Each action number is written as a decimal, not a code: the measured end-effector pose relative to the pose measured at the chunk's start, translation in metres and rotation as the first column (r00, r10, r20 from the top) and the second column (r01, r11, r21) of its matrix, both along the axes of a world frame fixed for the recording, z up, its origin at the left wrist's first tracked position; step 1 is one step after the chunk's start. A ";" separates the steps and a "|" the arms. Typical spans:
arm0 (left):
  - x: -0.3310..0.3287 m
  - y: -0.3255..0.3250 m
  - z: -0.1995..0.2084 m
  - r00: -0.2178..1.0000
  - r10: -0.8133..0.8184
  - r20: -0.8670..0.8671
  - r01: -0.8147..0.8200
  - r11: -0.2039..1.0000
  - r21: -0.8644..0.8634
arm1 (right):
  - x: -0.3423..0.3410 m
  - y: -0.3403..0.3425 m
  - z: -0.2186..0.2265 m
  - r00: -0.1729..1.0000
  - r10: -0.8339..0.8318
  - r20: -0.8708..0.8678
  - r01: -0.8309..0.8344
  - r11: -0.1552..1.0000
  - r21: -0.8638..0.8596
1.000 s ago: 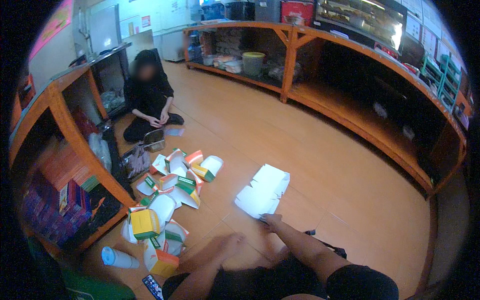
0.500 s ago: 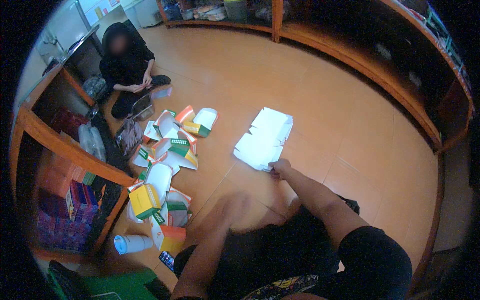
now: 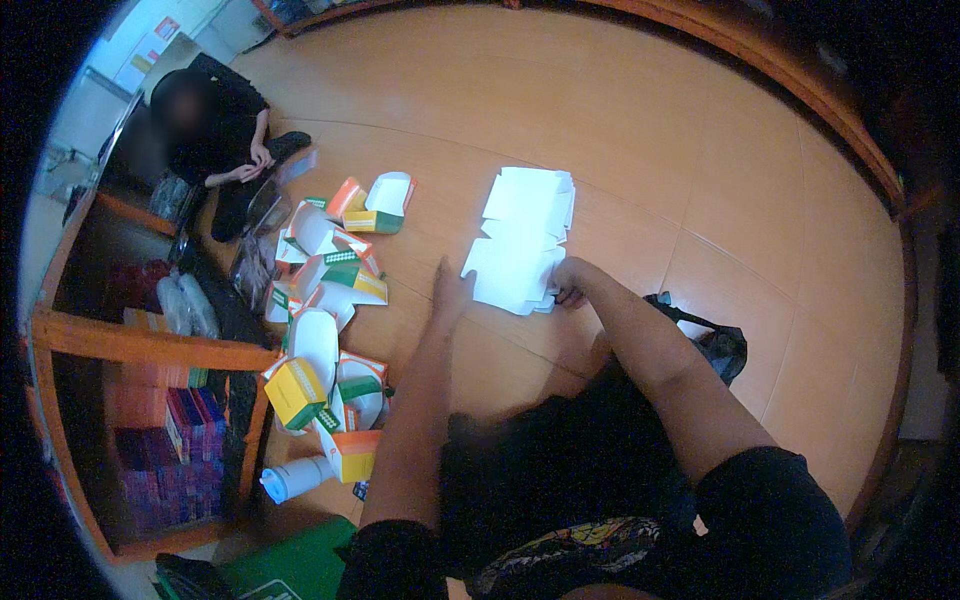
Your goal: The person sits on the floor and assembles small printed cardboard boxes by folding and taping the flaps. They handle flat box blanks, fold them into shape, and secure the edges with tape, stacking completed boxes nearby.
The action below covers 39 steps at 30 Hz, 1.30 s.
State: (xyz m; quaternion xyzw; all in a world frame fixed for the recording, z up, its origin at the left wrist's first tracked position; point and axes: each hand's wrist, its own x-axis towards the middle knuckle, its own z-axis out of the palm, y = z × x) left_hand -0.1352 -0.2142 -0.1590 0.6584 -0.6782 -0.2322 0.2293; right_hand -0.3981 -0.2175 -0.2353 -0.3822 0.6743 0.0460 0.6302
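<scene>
A stack of flat, unfolded cardboard food boxes (image 3: 520, 240), white side up, lies on the floor in front of me. At its near right edge my right hand (image 3: 574, 281) has its fingers curled on the cardboard. My left hand (image 3: 452, 287) is beside the stack's near left corner, fingers stretched out and thumb apart; whether it touches the cardboard I cannot tell. To the left is a loose pile of folded food boxes (image 3: 313, 345) with white insides and green, orange and yellow outsides, several lying tilted over one another.
At the far left a person in black (image 3: 215, 130) sits on the floor, hands together. A pale tumbler (image 3: 296, 480) lies near the pile. A wooden shelf (image 3: 150, 340) with bundled packs lines the left side. A black bag (image 3: 722, 352) sits near my right forearm.
My left hand, blurred near my lap before, has reached forward to the stack's left side. My right hand has shifted to the stack's right edge. The view has tilted and turned somewhat.
</scene>
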 end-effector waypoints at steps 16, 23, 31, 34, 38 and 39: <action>-0.082 0.039 -0.039 0.952 -0.131 -0.276 0.223 0.914 0.339 | -0.003 0.018 0.148 0.884 0.013 -0.467 -0.189 0.924 -0.332; -0.071 0.055 -0.014 0.839 -0.028 -0.543 0.257 0.901 0.350 | 0.002 0.020 0.133 0.786 -0.306 -0.538 -0.130 0.768 -0.627; -0.056 0.090 0.115 0.952 -0.287 -0.104 0.231 0.901 -0.366 | 0.017 0.032 0.187 0.888 -0.335 0.316 0.457 0.550 -0.699; -0.035 0.110 0.170 0.932 -0.338 0.131 0.361 0.825 -0.434 | 0.059 0.056 0.221 0.731 -0.325 0.600 0.663 0.544 -0.514; -0.009 0.126 0.184 0.936 -0.296 0.188 0.350 0.812 -0.467 | 0.096 0.080 0.233 0.504 -0.297 0.811 0.750 0.616 -0.240; -0.003 0.131 0.181 0.937 -0.287 0.197 0.348 0.802 -0.486 | 0.102 0.087 0.226 0.458 -0.306 0.835 0.744 0.645 -0.173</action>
